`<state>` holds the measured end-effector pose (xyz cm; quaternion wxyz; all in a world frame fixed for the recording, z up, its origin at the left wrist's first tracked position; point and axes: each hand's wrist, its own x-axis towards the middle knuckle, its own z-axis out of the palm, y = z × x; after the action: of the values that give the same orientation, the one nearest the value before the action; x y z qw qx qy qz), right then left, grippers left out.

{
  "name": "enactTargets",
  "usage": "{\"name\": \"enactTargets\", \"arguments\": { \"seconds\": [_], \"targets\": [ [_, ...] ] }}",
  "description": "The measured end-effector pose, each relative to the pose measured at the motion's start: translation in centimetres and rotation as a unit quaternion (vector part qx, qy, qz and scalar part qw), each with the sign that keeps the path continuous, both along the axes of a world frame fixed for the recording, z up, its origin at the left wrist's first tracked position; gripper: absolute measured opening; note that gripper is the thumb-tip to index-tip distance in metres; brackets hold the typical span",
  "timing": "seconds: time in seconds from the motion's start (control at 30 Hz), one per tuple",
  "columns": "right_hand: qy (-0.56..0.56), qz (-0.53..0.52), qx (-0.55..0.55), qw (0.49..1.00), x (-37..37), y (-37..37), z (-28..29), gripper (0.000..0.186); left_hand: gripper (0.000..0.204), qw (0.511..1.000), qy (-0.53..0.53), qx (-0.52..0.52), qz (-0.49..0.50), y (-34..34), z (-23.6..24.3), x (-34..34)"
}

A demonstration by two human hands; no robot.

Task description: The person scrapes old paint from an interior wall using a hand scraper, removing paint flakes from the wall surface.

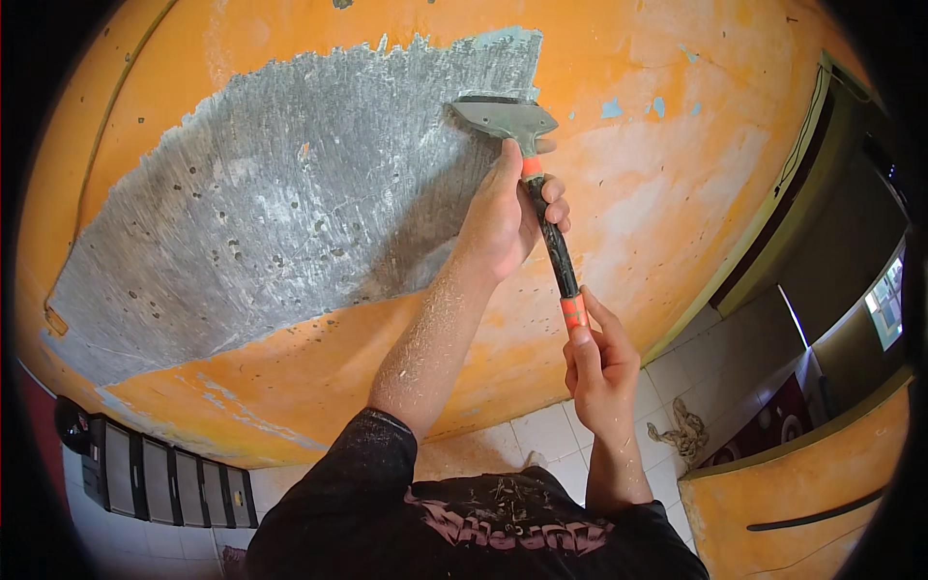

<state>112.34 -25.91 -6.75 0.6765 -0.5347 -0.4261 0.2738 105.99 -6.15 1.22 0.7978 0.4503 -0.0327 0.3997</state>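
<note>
Scraper (505,118) is sitting at the upper right end of the bare grey patch (280,203), its head reaching over toward the orange paint (638,184). Left hand (499,230) is curling its fingers (554,188) around the shaft just below the head, thumb pressing along the neck. Right hand (606,375) is pinching the orange butt end of the handle between thumb and fingers. Blade seems to be meeting the wall; cannot tell how hard it is bearing.

Farther out: pale flecks are clinging to the left forearm (425,358); a crumpled rag (684,431) is lying on the tiled floor (546,432); a drawer unit (174,480) is standing low at left.

Step in hand, by my reading: stripping paint, working the patch's ragged border. Next move is calling for a flat blade edge under the paint lip, left hand steering and pressing, right hand pushing steadily from behind. Too steep an angle would be risking gouges.
</note>
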Motion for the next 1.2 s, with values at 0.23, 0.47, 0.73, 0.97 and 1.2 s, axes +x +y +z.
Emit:
{"name": "enactTargets", "arguments": {
  "seconds": [0.23,0.47,0.73,0.97,1.2],
  "targets": [
    [0.006,0.019,-0.002,1.0,0.3,-0.3,-1.2,0.043,0.049,0.999,0.018,-0.039,-0.008,-0.9,-2.1,-0.3],
    [-0.016,-0.002,-0.023,1.0,0.4,-1.0,-1.7,0.044,0.052,0.999,0.01,-0.037,-0.006,-1.2,-2.3,0.5],
    [-0.008,-0.019,-0.015,1.0,0.8,-0.7,-0.3,0.043,0.052,0.999,0.006,-0.035,0.02,-1.1,-1.7,1.1],
    [-0.025,-0.014,-0.012,1.0,0.8,0.4,0.7,0.043,0.052,0.999,-0.004,-0.035,0.01,0.2,-1.1,0.9],
    [-0.007,-0.006,-0.018,1.0,0.8,-0.8,-0.5,0.043,0.054,1.0,0.009,-0.028,-0.003,-0.7,-2.3,1.0]
  ]
}}
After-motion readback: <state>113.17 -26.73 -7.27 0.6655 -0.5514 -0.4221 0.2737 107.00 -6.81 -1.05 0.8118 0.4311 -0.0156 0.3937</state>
